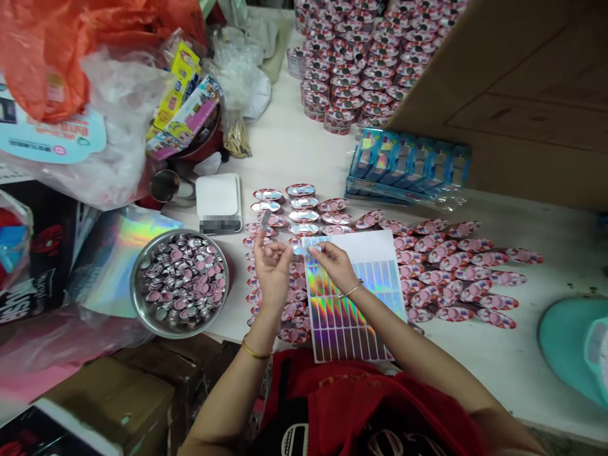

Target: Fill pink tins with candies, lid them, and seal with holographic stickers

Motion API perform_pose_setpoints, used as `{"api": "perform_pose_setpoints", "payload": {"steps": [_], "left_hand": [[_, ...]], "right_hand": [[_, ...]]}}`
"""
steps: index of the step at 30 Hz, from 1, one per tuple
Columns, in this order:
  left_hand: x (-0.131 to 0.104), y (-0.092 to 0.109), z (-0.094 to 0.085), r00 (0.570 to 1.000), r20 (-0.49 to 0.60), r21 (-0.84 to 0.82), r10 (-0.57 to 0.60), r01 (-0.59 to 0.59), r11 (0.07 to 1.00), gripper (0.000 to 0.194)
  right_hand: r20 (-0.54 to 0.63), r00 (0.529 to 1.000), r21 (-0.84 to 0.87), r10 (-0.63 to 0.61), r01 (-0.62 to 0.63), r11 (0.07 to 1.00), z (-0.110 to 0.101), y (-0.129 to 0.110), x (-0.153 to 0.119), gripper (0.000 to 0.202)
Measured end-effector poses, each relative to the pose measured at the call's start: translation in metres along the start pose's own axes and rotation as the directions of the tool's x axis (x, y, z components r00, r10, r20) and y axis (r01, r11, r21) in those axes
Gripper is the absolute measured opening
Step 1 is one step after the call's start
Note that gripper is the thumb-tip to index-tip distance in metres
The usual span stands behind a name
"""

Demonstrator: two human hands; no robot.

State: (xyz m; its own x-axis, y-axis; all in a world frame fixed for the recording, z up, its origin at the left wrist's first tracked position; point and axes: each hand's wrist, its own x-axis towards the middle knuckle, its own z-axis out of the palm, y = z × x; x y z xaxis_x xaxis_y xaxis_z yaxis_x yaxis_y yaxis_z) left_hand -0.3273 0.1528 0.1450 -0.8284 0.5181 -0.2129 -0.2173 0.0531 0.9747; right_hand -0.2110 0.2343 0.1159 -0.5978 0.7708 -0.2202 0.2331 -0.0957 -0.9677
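Note:
A small shiny holographic sticker (299, 249) spans the gap between my two hands. My right hand (335, 263) pinches its right end between thumb and fingers. At its left end is the thumb of my left hand (273, 269), whose fingers are curled, with another silvery strip (266, 218) at the raised fingertip. Beneath my right hand lies a sheet of holographic stickers (354, 304), its top part bare white backing. Rows of oval, red-and-pink patterned pieces (437, 259) surround the sheet. Some upper-left ones (304, 215) have shiny tops; many others show pink round centres.
A metal bowl (135, 288) of small round caps stands left, near a white scale (218, 195). Behind are stacked patterned pieces (342, 82), a wrapped pack of blue boxes (408, 164) and a large cardboard box (513, 107). A teal basin (565, 345) sits right.

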Motion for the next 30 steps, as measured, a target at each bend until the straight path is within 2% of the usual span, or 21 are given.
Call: {"api": "perform_pose_setpoints", "payload": {"steps": [2,3,5,8,11,16,20,25,30], "left_hand": [[0.007,-0.004,-0.015,1.0,-0.022,0.058,0.008,-0.007,0.998,0.071],[0.013,-0.006,-0.022,0.999,-0.032,0.09,0.021,-0.018,0.996,0.07],[0.027,-0.009,-0.036,0.997,-0.051,0.163,0.065,-0.056,0.985,0.07],[0.058,-0.014,-0.051,0.983,-0.068,0.3,0.17,-0.142,0.943,0.071],[0.092,-0.023,-0.058,0.97,-0.031,0.426,0.24,-0.205,0.881,0.07],[0.129,-0.046,-0.063,0.965,0.095,0.506,0.242,-0.257,0.823,0.07],[0.138,-0.055,-0.064,0.952,0.143,0.575,0.27,-0.302,0.76,0.068],[0.14,-0.056,-0.063,0.942,0.182,0.665,0.282,-0.329,0.671,0.065],[0.144,-0.057,-0.061,0.935,0.222,0.72,0.278,-0.35,0.6,0.063]], "right_hand": [[-0.005,1.0,0.045,0.023,-0.023,0.999,0.019,-0.003,0.005,0.037],[-0.014,1.0,0.016,0.0,0.0,1.0,0.027,-0.004,0.009,0.035],[-0.023,0.997,-0.126,-0.077,0.074,0.989,0.041,-0.008,0.021,0.031],[-0.041,0.985,-0.412,-0.167,0.136,0.901,0.062,-0.014,0.045,0.025],[-0.056,0.976,-0.607,-0.211,0.134,0.784,0.079,-0.014,0.067,0.023],[-0.046,0.971,-0.731,-0.234,0.127,0.671,0.095,-0.001,0.087,0.022],[-0.029,0.976,-0.765,-0.216,0.117,0.634,0.1,0.006,0.091,0.021],[-0.032,0.98,-0.778,-0.196,0.098,0.621,0.104,0.008,0.092,0.021],[-0.101,0.983,-0.751,-0.151,0.025,0.66,0.105,0.013,0.092,0.018]]}}
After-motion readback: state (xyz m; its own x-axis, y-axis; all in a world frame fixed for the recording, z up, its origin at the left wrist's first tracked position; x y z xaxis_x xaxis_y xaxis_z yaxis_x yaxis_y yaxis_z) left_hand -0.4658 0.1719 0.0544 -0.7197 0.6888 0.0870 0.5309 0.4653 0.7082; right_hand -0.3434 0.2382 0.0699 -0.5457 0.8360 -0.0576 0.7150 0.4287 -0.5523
